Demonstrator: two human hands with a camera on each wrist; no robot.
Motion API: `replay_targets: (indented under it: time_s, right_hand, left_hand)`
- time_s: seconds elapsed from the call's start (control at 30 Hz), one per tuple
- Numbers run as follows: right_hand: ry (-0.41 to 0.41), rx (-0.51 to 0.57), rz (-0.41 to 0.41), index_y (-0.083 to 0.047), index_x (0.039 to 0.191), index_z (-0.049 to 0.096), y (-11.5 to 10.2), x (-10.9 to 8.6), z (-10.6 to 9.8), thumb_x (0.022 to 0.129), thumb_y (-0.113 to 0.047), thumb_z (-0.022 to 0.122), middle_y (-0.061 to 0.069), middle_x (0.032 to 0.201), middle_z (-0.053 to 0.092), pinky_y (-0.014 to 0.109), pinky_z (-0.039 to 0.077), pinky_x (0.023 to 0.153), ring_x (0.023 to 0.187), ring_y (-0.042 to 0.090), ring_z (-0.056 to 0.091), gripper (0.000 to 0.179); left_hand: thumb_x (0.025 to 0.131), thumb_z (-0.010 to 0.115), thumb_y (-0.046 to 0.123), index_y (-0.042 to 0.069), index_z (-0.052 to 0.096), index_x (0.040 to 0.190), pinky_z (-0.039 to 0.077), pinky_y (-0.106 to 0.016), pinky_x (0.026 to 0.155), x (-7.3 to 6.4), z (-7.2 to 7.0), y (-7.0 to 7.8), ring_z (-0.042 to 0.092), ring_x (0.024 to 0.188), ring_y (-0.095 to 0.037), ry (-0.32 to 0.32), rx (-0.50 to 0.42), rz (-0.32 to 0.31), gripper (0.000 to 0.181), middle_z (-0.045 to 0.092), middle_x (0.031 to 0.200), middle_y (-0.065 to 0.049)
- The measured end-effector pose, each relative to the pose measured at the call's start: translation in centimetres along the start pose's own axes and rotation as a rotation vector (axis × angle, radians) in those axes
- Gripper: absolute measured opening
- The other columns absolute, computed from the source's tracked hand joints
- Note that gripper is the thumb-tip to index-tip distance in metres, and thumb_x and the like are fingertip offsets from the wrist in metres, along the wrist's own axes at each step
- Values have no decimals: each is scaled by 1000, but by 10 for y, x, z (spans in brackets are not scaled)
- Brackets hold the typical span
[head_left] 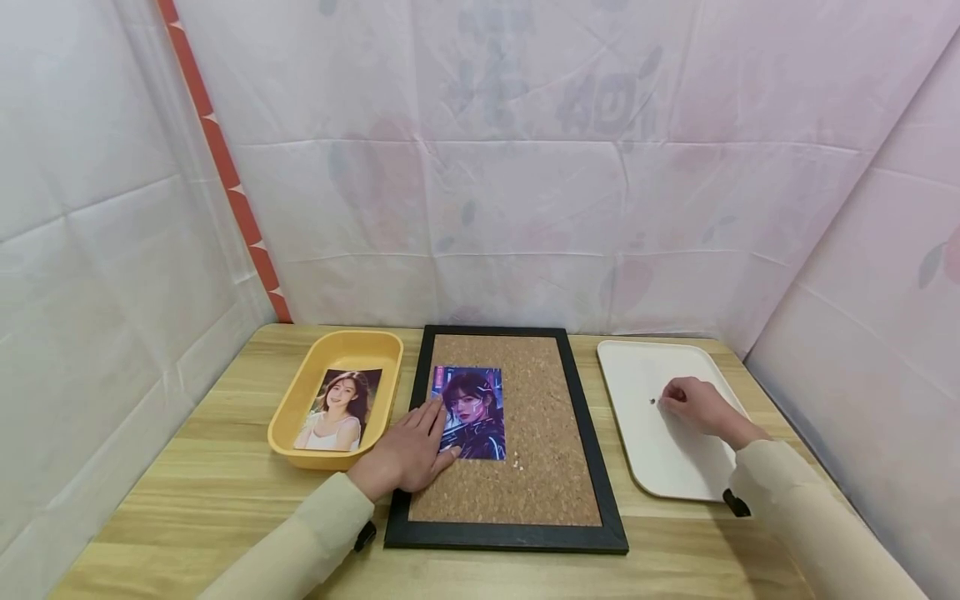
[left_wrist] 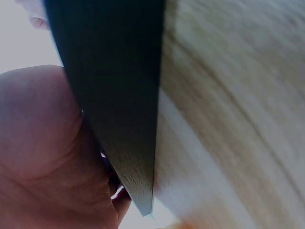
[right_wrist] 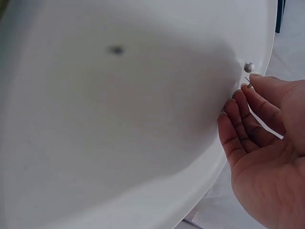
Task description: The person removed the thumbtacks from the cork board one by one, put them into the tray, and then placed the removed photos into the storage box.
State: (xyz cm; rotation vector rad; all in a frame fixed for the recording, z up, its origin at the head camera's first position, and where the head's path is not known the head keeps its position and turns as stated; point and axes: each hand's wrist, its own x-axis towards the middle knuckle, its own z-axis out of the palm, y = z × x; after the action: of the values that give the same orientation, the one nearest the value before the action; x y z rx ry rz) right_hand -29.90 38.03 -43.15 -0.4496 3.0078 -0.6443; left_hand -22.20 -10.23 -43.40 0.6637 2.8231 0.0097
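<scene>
My left hand (head_left: pixel 408 448) lies with fingers extended over the left edge of a purple-and-blue picture card (head_left: pixel 483 429). The card rests on a black-framed cork board (head_left: pixel 551 479), toward its left side. Over a white tray (head_left: pixel 637 446), the thumb and index finger of my right hand (head_left: pixel 699 406) pinch a small metal thumbtack (right_wrist: pixel 248 82), its thin point showing beyond the fingertips. Right by those fingertips, another silver thumbtack (right_wrist: pixel 249 67) sits on the tray. In the left wrist view, the palm (left_wrist: pixel 43 138) is beside the dark frame edge (left_wrist: pixel 109 95).
Left of the board stands a yellow plastic tray (head_left: pixel 288 417) holding a portrait photo (head_left: pixel 339 410). Small white specks (head_left: pixel 517 464) lie on the cork below the card. Everything sits on a wooden table (head_left: pixel 217 483), with white sheeting (head_left: pixel 517 200) hanging behind and at both sides.
</scene>
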Motion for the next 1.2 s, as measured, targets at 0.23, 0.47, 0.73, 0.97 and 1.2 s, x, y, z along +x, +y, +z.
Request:
replay_targets:
  time_s: [0.23, 0.47, 0.73, 0.97, 1.2]
  right_hand:
    - [9, -1, 4, 2, 89, 68, 2, 1, 1, 95, -4, 65, 5, 81, 65, 34, 45, 67, 74, 16, 54, 9]
    - [16, -1, 18, 2, 89, 69, 4, 1, 1, 94, -5, 66, 5, 80, 65, 34, 45, 68, 73, 17, 54, 10]
    - [5, -17, 12, 2, 87, 71, 7, 1, 4, 94, -5, 67, 4, 79, 67, 33, 46, 66, 72, 15, 54, 10]
    - [25, -26, -15, -1, 83, 71, 6, 0, 3, 92, -4, 69, 1, 76, 66, 33, 45, 65, 70, 14, 54, 10]
    - [18, -30, -10, 0, 82, 69, 3, 2, 1, 91, -3, 70, 3, 76, 66, 34, 46, 66, 70, 14, 54, 9]
  left_hand:
    - [109, 38, 51, -1, 27, 160, 19, -45, 126, 1, 0, 0, 15, 157, -32, -2, 1, -1, 74, 17, 170, -17]
    - [109, 38, 50, -1, 27, 160, 18, -46, 126, 1, 0, 0, 15, 157, -33, -7, -7, 1, 73, 17, 170, -18]
    - [109, 37, 49, -2, 26, 160, 18, -47, 126, 0, 1, 0, 15, 157, -34, -13, -1, 9, 73, 17, 169, -19]
    - [109, 36, 51, -1, 25, 161, 18, -46, 126, 3, 4, -2, 14, 157, -33, -10, 7, 7, 75, 15, 170, -18]
    - [109, 34, 54, 0, 22, 162, 16, -46, 127, 6, 8, -6, 11, 158, -33, -11, 8, 7, 77, 12, 171, -18]
